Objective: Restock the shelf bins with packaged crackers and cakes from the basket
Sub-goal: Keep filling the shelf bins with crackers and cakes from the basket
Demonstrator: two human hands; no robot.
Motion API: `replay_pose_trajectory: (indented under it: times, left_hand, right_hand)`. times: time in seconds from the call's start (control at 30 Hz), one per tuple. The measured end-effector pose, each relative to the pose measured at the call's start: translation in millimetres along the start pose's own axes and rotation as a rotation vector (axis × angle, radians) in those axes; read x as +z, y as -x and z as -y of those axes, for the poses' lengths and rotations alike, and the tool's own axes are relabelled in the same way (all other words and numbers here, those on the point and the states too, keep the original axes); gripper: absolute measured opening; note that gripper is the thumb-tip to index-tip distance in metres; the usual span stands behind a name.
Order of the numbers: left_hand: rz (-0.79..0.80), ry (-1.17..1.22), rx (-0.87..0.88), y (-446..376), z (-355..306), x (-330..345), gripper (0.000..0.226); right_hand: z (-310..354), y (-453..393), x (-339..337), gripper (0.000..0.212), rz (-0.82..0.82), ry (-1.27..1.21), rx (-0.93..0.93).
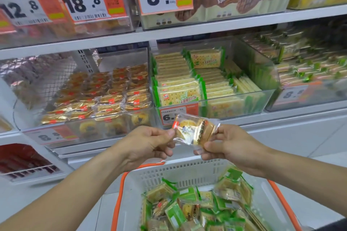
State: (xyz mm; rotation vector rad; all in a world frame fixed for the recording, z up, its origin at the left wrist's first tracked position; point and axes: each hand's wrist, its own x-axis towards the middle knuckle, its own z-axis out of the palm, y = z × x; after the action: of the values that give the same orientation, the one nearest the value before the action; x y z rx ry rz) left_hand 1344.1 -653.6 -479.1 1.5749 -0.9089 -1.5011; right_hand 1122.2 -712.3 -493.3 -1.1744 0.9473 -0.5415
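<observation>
Cake packet (195, 131): being held flat and crosswise above the basket, in front of the shelf edge, likely so the printed face is turning up to match the rows in the bin.
Left hand (150, 144): pinching the packet's left sealed end between thumb and forefinger, other fingers curling under; steadying rather than carrying, by the look of it.
Right hand (227, 144): gripping the packet's right end with fingers curling round it, apparently taking most of the weight.
Cake bin (56, 127): sitting just left of and above the packet, holding matching gold-and-red wrappers lying in overlapping rows; probably the destination.
Cracker bin (234, 105): standing right beside the cake bin, keeping green-edged packs upright in files, so not the likely home for this packet.
Basket (187, 172): waiting directly below both hands, still carrying a loose mix of green cracker packs and some cake packets; much restocking remaining.
Risk: slipping of the glossy film from a light pinch.
</observation>
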Motion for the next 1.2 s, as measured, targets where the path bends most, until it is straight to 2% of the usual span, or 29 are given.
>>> replay_pose_trajectory:
  times: [0.1, 0.2, 0.37, 0.47, 0.57, 0.67, 0.73, 0.87, 0.93, 1.03, 1.13, 1.2]
  left_hand:
    - [0.036, -0.059, 0.012, 7, -5, -9, 0.030]
    - [0.035, -0.122, 0.049, 12, -8, -15, 0.035]
    - [-0.065, 0.074, 0.241, 17, -12, -16, 0.011]
    - [-0.156, -0.162, 0.378, 22, -17, -19, 0.015]
    - [-0.259, -0.542, 0.443, 27, -21, -23, 0.017]
    - [-0.242, -0.713, 0.450, 31, -24, -25, 0.020]
    - [-0.226, -0.716, 0.473, 32, -25, -26, 0.020]
    - [-0.285, -0.645, 0.555, 34, -25, -32, 0.016]
    - [-0.387, -0.508, 0.596, 34, -24, -43, 0.008]
    - [-0.632, -0.394, 0.626, 33, -24, -75, 0.011]
    - [-0.901, -0.638, 0.551, 32, -18, -121, 0.015]
    - [-1.027, -0.813, 0.449, 28, -8, -149, 0.013]
  right_hand:
    - [0, 0, -3, 0.021, 0.058, 0.142, 0.018]
    - [-2, -2, -5, 0.021, 0.063, 0.291, 0.022]
    - [-2, -13, -6, 0.014, 0.072, 0.274, -0.009]
    - [-5, -16, -7, 0.030, 0.186, 0.345, -0.031]
    - [-6, -15, -3, 0.062, 0.203, 0.437, -0.124]
    - [-3, -15, 11, 0.080, 0.259, 0.434, -0.200]
    - [-4, -15, 26, 0.082, 0.281, 0.426, -0.233]
    - [0, -15, 49, 0.067, 0.196, 0.473, -0.293]
    - [12, -18, 61, 0.064, 0.147, 0.444, -0.301]
    - [38, -29, 84, 0.061, 0.097, 0.347, -0.301]
    - [70, -47, 118, 0.053, 0.040, 0.360, -0.333]
    - [89, -67, 143, 0.050, -0.006, 0.344, -0.363]
